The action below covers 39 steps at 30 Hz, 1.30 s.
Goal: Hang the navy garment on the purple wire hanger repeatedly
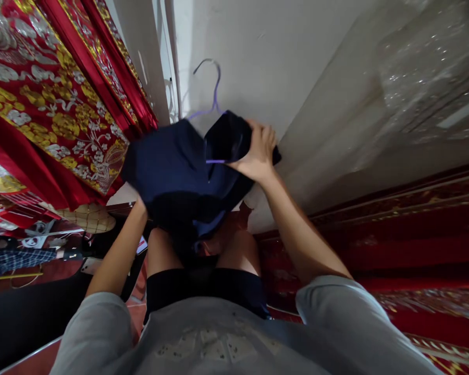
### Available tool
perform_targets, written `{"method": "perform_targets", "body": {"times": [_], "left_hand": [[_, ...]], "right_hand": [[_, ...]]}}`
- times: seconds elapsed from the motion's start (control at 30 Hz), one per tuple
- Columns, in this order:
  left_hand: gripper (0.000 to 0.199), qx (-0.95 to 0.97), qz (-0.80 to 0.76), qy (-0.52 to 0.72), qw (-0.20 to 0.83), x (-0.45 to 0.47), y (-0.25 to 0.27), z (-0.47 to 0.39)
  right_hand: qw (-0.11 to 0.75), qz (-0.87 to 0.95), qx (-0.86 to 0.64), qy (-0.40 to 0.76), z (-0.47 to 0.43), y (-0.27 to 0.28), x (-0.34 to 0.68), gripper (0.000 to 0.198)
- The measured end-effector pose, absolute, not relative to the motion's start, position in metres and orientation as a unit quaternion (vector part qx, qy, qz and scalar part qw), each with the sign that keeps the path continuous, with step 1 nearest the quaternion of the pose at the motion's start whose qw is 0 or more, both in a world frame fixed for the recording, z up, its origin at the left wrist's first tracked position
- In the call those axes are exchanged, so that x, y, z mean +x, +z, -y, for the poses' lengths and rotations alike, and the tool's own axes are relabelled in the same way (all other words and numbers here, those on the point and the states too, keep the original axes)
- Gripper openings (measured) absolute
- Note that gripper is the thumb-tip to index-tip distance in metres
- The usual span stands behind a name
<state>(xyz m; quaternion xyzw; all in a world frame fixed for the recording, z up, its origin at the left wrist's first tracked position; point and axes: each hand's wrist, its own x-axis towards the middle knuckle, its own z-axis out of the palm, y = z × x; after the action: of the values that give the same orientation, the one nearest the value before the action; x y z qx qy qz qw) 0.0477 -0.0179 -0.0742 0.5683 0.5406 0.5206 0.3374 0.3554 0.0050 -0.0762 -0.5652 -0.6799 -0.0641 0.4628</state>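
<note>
A dark navy garment [168, 161] with an open neckline hangs on a purple hanger [214, 99] in front of me. The hanger's hook points up, and part of its purple bar shows inside the neck. My right hand [260, 151] is closed round the garment's right shoulder, its thumb at the end of the bar. On the other side, my left hand [136, 192] reaches under the garment's left edge. Cloth covers its fingers, so I cannot tell how they are placed. The garment's lower part hangs in dark folds above my knees.
Red cloth [62, 104] with gold and silver embroidery hangs at the left. A pale wall [281, 57] stands ahead, with clear plastic sheeting [426, 73] at the right. More red embroidered fabric [394, 234] lies low on the right. A phone [91, 265] is at lower left.
</note>
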Motion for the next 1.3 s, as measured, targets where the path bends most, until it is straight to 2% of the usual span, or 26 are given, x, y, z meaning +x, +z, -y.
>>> {"method": "perform_targets", "body": {"times": [0.07,0.17,0.2,0.3,0.43,0.53,0.63,0.67,0.73,0.8,0.93,1.0,1.07,1.13,1.2,1.3], "left_hand": [[0.062,0.540,-0.502,0.549,0.393,0.031,-0.089,0.020],[0.040,0.513,-0.444,0.593,0.434,0.018,-0.114,0.019],[0.041,0.509,-0.443,0.602,0.427,0.016,-0.122,0.019],[0.062,0.497,-0.463,0.616,0.400,0.015,-0.141,0.023],[0.066,0.425,-0.475,0.630,0.444,0.012,-0.156,0.038],[0.059,0.365,-0.482,0.631,0.486,0.014,-0.165,0.051],[0.057,0.339,-0.477,0.626,0.516,0.027,-0.174,0.063],[0.057,0.345,-0.471,0.617,0.527,0.033,-0.176,0.067],[0.052,0.370,-0.460,0.591,0.550,0.044,-0.180,0.074],[0.046,0.401,-0.452,0.569,0.558,0.050,-0.181,0.077],[0.053,0.419,-0.480,0.585,0.501,0.041,-0.177,0.076],[0.063,0.405,-0.527,0.638,0.389,0.032,-0.178,0.075],[0.075,0.399,-0.573,0.681,0.218,0.030,-0.185,0.078],[0.075,0.440,-0.587,0.673,0.098,0.037,-0.199,0.084],[0.063,0.535,-0.555,0.627,0.112,0.055,-0.217,0.091],[0.046,0.646,-0.465,0.549,0.255,0.085,-0.236,0.097]], "right_hand": [[0.461,0.655,-0.594,-0.079,-0.017,-0.055,0.358,0.107],[0.420,0.685,-0.590,-0.077,-0.028,-0.025,0.342,0.108],[0.405,0.705,-0.578,-0.073,-0.028,-0.019,0.333,0.106],[0.381,0.746,-0.543,-0.058,-0.020,-0.015,0.314,0.100],[0.402,0.750,-0.523,-0.042,0.008,-0.034,0.314,0.095],[0.473,0.721,-0.506,-0.018,0.027,-0.059,0.309,0.078],[0.588,0.599,-0.540,0.068,0.031,-0.097,0.280,0.048],[0.602,0.553,-0.563,0.118,0.028,-0.113,0.266,0.040],[0.534,0.548,-0.590,0.259,0.019,-0.144,0.238,0.029],[0.463,0.533,-0.619,0.345,0.012,-0.171,0.215,0.022],[0.403,0.483,-0.635,0.448,0.021,-0.201,0.202,0.033],[0.400,0.472,-0.619,0.485,0.038,-0.209,0.207,0.040],[0.422,0.452,-0.612,0.493,0.056,-0.214,0.212,0.046],[0.472,0.421,-0.607,0.482,0.072,-0.217,0.214,0.051],[0.508,0.404,-0.590,0.481,0.080,-0.217,0.213,0.054],[0.497,0.430,-0.579,0.482,0.082,-0.215,0.211,0.050]]}}
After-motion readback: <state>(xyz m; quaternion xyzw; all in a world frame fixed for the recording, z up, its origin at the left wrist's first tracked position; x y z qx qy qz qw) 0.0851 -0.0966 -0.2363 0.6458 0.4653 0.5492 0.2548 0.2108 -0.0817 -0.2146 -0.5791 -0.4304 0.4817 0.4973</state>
